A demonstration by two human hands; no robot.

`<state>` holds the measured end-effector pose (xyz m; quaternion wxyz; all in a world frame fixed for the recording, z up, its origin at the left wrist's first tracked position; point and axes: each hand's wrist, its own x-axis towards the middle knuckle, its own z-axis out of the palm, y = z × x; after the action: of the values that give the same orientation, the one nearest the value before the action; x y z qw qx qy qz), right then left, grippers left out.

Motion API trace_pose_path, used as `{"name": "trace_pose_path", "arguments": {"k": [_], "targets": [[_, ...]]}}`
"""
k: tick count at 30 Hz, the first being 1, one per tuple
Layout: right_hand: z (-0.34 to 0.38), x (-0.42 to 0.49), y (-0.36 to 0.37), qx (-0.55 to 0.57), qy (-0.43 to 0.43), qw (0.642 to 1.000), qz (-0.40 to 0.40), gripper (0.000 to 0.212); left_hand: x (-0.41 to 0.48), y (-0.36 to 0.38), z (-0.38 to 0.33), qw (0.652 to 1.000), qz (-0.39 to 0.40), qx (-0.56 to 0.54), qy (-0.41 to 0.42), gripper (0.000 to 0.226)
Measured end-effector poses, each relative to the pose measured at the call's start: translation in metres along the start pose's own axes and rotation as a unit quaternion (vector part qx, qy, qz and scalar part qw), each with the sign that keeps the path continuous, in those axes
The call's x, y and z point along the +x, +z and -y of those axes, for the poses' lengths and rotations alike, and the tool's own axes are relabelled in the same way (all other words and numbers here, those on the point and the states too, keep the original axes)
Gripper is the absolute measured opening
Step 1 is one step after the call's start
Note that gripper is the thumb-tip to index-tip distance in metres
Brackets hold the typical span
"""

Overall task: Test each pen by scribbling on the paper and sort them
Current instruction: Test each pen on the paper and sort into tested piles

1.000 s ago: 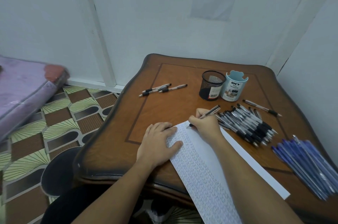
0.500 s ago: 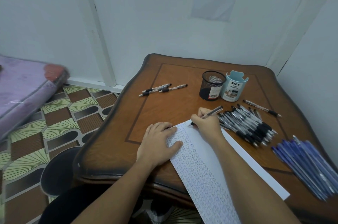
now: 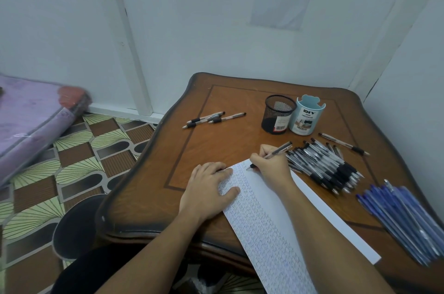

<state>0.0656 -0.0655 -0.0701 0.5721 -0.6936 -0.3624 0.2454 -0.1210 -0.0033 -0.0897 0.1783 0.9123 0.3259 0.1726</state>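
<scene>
A long white paper (image 3: 271, 212) covered with rows of scribbles lies across the brown table (image 3: 216, 149) and hangs over its near edge. My left hand (image 3: 207, 189) rests flat on the paper's left side, fingers spread. My right hand (image 3: 271, 165) grips a clear pen with a black grip (image 3: 280, 149), its tip touching the paper's top edge. A heap of black-grip pens (image 3: 324, 166) lies just right of that hand. Blue pens (image 3: 403, 217) are piled at the right edge. Three pens (image 3: 213, 118) lie at the table's far left.
A black mesh cup (image 3: 278, 114) and a light blue desk organizer (image 3: 306, 116) stand side by side at the back. One single pen (image 3: 343, 143) lies right of them. A white wall is behind; a purple mattress (image 3: 31, 123) lies on the patterned floor to the left.
My right hand with the pen has shifted slightly along the paper's top edge while scribbling. My left hand has stayed in place.
</scene>
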Motion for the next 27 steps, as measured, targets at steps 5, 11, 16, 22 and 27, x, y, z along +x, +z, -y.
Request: {"name": "trace_pose_path", "arguments": {"k": [5, 11, 16, 22, 27], "targets": [[0.0013, -0.0012, 0.0002, 0.001, -0.006, 1.0, -0.004, 0.034, 0.0008, 0.0002, -0.0002, 1.0, 0.001, 0.007, 0.001, 0.078], [0.0021, -0.0032, 0.0012, -0.004, -0.016, 1.0, -0.004, 0.037, 0.0007, 0.0002, -0.0002, 1.0, -0.002, 0.005, 0.001, 0.077], [0.0016, -0.0019, 0.0011, 0.009, -0.002, 1.0, 0.001, 0.038, 0.0012, 0.001, 0.0006, 1.0, -0.003, 0.005, 0.001, 0.076], [-0.0008, -0.0003, -0.0009, 0.012, 0.001, 1.0, -0.009, 0.04, 0.0008, 0.0006, 0.0004, 1.0, -0.003, 0.002, 0.001, 0.075], [-0.0011, 0.0001, -0.0003, 0.02, 0.001, 1.0, -0.008, 0.038, 0.0006, 0.0004, -0.0002, 1.0, 0.0, 0.002, -0.002, 0.076]]}}
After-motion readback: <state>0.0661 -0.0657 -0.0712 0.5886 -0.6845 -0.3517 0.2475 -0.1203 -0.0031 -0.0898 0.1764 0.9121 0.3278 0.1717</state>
